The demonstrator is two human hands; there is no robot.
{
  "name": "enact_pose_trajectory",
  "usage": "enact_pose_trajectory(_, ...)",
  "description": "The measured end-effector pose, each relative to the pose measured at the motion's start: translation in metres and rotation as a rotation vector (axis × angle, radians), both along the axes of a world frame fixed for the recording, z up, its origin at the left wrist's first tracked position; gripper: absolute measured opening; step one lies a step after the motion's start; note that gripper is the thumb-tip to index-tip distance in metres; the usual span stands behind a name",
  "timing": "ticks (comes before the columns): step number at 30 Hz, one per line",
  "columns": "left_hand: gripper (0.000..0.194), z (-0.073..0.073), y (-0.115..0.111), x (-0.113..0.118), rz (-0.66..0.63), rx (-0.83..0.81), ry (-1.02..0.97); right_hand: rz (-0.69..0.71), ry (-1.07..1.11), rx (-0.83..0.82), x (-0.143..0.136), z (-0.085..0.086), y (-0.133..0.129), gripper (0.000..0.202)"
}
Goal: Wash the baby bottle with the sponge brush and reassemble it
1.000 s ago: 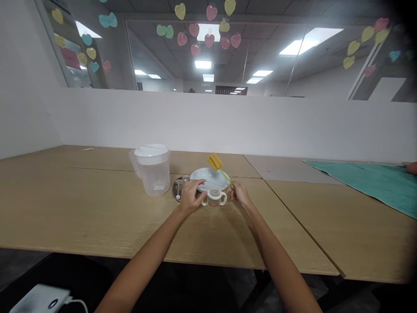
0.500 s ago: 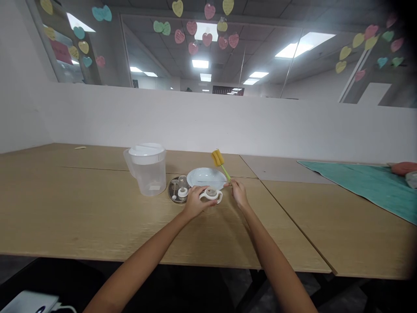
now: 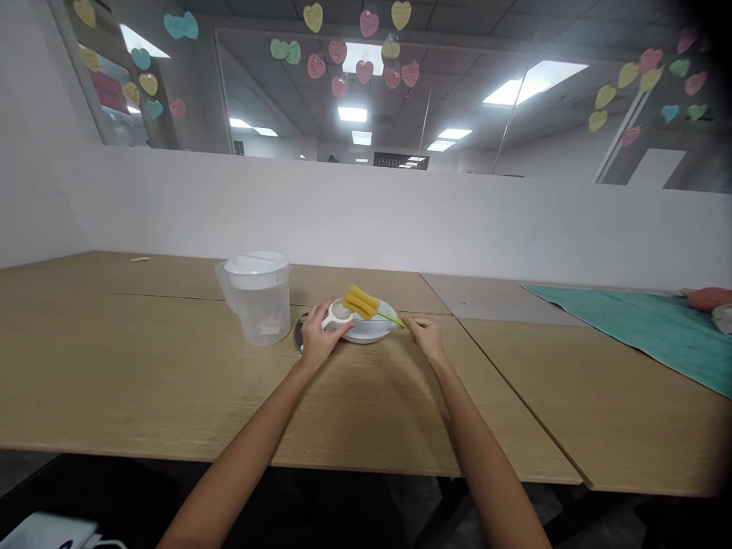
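Left hand grasping cup; right hand pinching brush by its end; off-centre push could twist cup loose

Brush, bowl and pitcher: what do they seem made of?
Brush: seemingly matt yellow sponge at the head, by its thick, ridged lobes; the thin, bright green handle is probably plastic. Bowl: smooth and white, so ceramic or plastic; I can't tell which. Pitcher: likely plastic, by its cloudy, translucent wall.

White wall, wide window, heart-shaped notes stuck across it, bright ceiling lights; wooden tables
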State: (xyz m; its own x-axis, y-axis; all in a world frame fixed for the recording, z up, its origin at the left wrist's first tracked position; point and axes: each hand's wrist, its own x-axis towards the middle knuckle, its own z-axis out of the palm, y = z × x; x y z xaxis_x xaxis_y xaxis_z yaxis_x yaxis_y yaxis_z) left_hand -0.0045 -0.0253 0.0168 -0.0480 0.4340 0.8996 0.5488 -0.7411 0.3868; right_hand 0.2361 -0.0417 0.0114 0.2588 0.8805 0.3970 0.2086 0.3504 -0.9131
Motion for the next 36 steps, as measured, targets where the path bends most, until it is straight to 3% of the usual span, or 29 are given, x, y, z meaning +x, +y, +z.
enact_pose_trajectory(7,0.051,-0.007,0.011,-0.01,0.079,0.076,0.224,-0.075,-0.308,0.17,0.016,0.011,-0.015,0.033)
enact_pose_trajectory(15,0.045,-0.01,0.011,-0.014,0.078,0.121,0.406,-0.091,-0.558,0.224,0.005,0.015,-0.024,0.035)
enact_pose_trajectory(21,0.041,-0.006,0.0,-0.001,-0.079,0.144,0.636,-0.049,-0.529,0.21,-0.013,0.006,-0.018,0.033)
enact_pose_trajectory(24,0.038,-0.004,-0.002,0.005,-0.005,0.188,0.614,-0.059,-0.524,0.224,-0.014,0.006,-0.017,0.035)
enact_pose_trajectory(28,0.037,-0.004,0.004,0.004,0.148,0.16,0.532,-0.104,-0.472,0.186,0.005,0.01,-0.015,0.041)
enact_pose_trajectory(32,0.042,-0.005,0.015,-0.006,0.149,0.13,0.529,-0.078,-0.447,0.128,0.034,0.008,-0.011,0.045)
enact_pose_trajectory(34,0.044,-0.005,0.02,-0.014,0.147,0.124,0.546,-0.125,-0.407,0.086,0.048,0.002,-0.006,0.046)
enact_pose_trajectory(36,0.045,-0.005,0.024,-0.022,0.159,0.12,0.597,-0.268,-0.319,0.04,0.06,-0.005,0.001,0.048)
